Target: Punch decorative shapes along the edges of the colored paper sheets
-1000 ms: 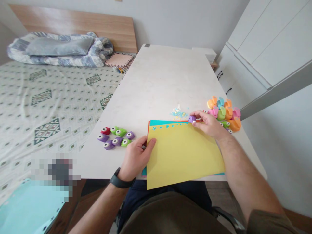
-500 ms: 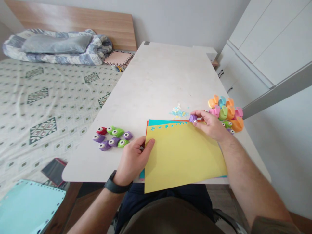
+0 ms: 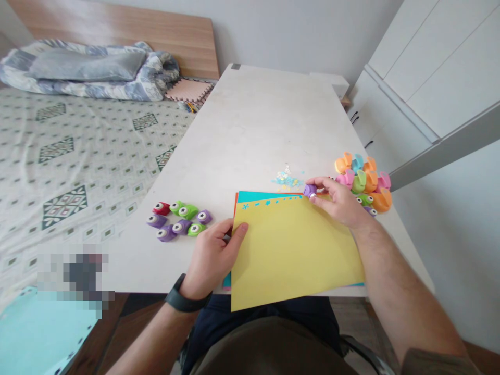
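A yellow sheet of paper (image 3: 295, 250) lies over a stack of coloured sheets, with a teal sheet (image 3: 250, 197) showing along the far edge. Small shapes are punched in a row along the yellow sheet's far edge. My left hand (image 3: 219, 247) pinches that sheet's left edge, thumb on top. In my right hand (image 3: 336, 200), between thumb and fingers, is a small purple craft punch (image 3: 310, 191) at the far edge of the yellow sheet. The punch's slot is hidden.
Left on the white table (image 3: 265, 120) sits a group of red, green and purple punches (image 3: 180, 226). More punches (image 3: 359, 179) in several colours stand to the right. Paper confetti (image 3: 287, 178) lies beyond the sheets. At the lower left is a light-blue punched sheet (image 3: 47, 330).
Both hands keep their grips, and the purple punch stays at nearly the same spot on the sheet's far edge. The whole view has shifted very slightly.
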Motion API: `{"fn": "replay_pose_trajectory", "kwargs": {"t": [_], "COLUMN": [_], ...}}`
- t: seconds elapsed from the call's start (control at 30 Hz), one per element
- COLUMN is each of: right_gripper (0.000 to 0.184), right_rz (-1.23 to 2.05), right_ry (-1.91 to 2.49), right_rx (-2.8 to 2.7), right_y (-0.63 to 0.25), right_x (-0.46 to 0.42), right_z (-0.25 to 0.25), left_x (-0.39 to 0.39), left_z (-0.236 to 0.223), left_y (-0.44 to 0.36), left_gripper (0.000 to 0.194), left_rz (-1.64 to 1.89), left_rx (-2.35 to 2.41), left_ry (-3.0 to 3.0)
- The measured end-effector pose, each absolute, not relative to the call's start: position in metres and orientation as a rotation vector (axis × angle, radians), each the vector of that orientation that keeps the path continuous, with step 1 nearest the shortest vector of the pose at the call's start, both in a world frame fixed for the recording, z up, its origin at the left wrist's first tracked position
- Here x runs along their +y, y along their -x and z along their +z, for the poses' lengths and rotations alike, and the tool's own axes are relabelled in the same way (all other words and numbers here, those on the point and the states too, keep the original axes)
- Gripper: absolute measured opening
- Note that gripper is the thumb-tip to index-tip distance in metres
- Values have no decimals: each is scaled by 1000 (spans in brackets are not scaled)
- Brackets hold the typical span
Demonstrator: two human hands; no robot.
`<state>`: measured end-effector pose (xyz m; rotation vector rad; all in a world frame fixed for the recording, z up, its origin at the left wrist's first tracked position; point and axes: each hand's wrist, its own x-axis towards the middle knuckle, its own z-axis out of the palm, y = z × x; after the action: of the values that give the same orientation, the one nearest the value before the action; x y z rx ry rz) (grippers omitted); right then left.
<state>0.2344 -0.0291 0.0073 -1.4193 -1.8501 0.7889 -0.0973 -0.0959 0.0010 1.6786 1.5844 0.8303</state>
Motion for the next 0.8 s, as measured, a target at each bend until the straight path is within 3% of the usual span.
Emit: {"fn": "replay_pose_trajectory", "kwargs": {"t": [0.8], "right_gripper": [38], "right_rz": [1001], "right_ry": [1387], "right_rx": [-1974], "right_y": [-238], "right_x": [-31], "right_z": [13], "left_x": [-96], "left_z": [2], "left_y": [98], "left_gripper": [31], "left_rz": [836], "left_rx": [1600], "left_ry": [-1648]}}
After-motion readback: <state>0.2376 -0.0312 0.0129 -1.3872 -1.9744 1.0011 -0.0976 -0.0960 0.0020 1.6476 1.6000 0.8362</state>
